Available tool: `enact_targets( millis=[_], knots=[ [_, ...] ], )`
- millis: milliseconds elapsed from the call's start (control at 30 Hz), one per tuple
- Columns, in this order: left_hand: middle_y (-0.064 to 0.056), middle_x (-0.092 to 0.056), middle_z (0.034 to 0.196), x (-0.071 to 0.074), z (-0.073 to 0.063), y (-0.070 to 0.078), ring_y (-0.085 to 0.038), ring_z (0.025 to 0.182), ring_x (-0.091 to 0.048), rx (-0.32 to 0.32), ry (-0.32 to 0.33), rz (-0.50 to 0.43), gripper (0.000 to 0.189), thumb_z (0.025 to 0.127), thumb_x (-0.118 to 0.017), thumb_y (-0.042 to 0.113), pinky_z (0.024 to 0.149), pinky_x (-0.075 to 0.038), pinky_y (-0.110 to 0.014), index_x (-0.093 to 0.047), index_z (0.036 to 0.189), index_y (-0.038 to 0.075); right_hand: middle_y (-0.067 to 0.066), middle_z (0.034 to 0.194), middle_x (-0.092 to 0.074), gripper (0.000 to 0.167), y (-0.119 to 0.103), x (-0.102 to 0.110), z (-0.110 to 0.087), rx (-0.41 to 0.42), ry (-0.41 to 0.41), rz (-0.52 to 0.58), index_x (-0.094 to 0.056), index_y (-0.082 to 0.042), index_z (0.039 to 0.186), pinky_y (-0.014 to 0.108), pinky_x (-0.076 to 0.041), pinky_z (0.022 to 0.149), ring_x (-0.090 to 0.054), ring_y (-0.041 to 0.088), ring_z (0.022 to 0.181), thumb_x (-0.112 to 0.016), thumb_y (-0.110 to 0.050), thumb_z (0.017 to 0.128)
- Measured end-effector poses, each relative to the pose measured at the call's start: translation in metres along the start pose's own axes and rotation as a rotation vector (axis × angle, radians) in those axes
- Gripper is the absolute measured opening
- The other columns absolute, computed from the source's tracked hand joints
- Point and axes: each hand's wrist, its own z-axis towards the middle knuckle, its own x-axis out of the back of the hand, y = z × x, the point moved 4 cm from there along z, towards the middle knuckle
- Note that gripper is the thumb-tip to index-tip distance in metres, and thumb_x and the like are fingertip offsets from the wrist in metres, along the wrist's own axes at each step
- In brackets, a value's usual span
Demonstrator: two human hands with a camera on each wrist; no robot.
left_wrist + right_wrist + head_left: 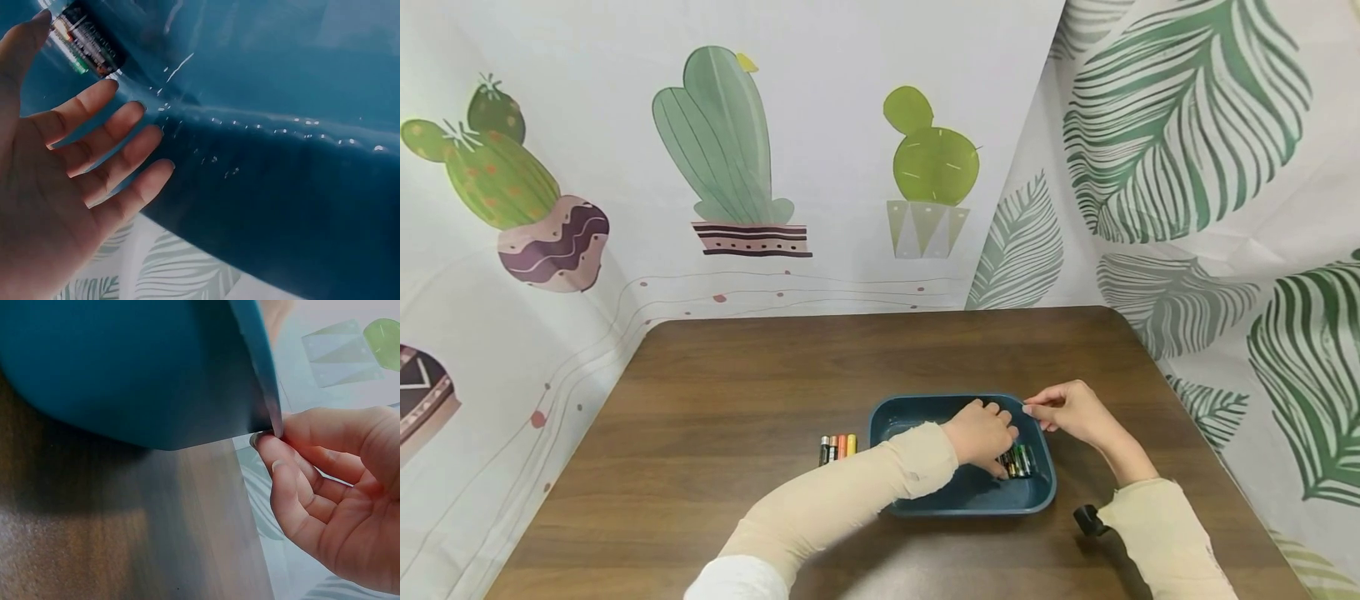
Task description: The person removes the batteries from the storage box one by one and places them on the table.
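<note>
A dark blue plastic tray [955,505] sits on the table, with several batteries [1019,461] lying side by side at its right end. My left hand [981,433] reaches into the tray beside them, palm down. In the left wrist view its fingers are spread and hold nothing, the thumb and index fingertips right by a black battery [89,39]. My right hand [1071,410] pinches the tray's rim at the far right corner between thumb and fingers. The right wrist view shows this pinch [331,481] on the rim from outside the tray's wall [144,381].
Left of the tray, several more batteries [838,447], black, orange and yellow, lie in a row on the brown wooden table [700,467]. A black wrist device [1088,521] shows at the right sleeve. Printed cloth [842,125] hangs behind the table.
</note>
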Motion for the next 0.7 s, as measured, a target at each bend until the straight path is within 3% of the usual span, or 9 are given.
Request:
enact_targets(
  millis=[367, 700],
  knots=[
    [0.008, -0.054, 0.124, -0.005, 0.0043, 0.0051, -0.009, 0.108, -0.049, 0.021, 0.01, 0.011, 0.066, 0.084, -0.053, 0.069, 0.09, -0.042, -0.026, -0.053, 0.135, 0.028, 0.015, 0.083, -0.07, 0.015, -0.0012, 0.0001, 0.0004, 0.001, -0.003, 0.009, -0.072, 0.009, 0.095, 0.036, -0.054, 0.057, -0.063, 0.027, 0.061, -0.068, -0.002, 0.085],
    [0.008, -0.052, 0.125, -0.0094, 0.0062, 0.0055, -0.01, 0.11, -0.047, 0.036, -0.026, -0.009, 0.066, 0.084, -0.055, 0.067, 0.092, -0.041, -0.027, -0.051, 0.136, 0.028, 0.014, 0.082, -0.07, 0.015, -0.0005, -0.0004, 0.0, -0.005, 0.005, 0.005, -0.072, 0.009, 0.095, 0.038, -0.054, 0.057, -0.063, 0.026, 0.06, -0.068, -0.002, 0.085]
  ],
)
